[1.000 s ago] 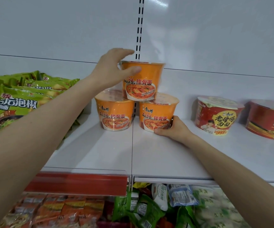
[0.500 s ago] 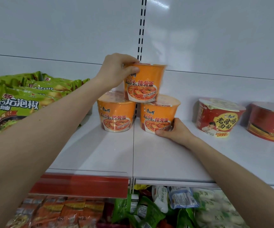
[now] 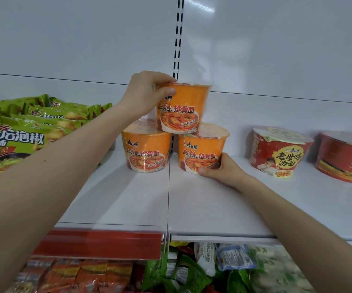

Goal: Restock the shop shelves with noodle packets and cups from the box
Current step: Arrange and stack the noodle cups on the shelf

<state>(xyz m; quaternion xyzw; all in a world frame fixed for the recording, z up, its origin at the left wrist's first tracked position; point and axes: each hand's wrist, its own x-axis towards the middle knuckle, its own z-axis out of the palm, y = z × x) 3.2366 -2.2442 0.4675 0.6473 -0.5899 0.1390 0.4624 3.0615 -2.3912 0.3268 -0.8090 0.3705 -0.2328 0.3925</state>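
Note:
Three orange noodle cups form a small pyramid on the white shelf (image 3: 192, 204). The top orange cup (image 3: 183, 108) rests on the lower left cup (image 3: 146, 152) and the lower right cup (image 3: 201, 153). My left hand (image 3: 147, 94) grips the top cup at its upper left rim, thumb on the front. My right hand (image 3: 223, 169) holds the base of the lower right cup from the right side. The box is not in view.
Green noodle packets (image 3: 23, 132) are piled at the shelf's left end. Two red noodle bowls (image 3: 280, 153) (image 3: 344, 157) stand to the right. Below the red price rail (image 3: 99, 243), a lower shelf holds several mixed packets (image 3: 192, 269). Bare shelf lies in front of the cups.
My left hand went from resting over the top cup's rim to closing around it. The right hand stayed on the lower right cup. The view shifted slightly.

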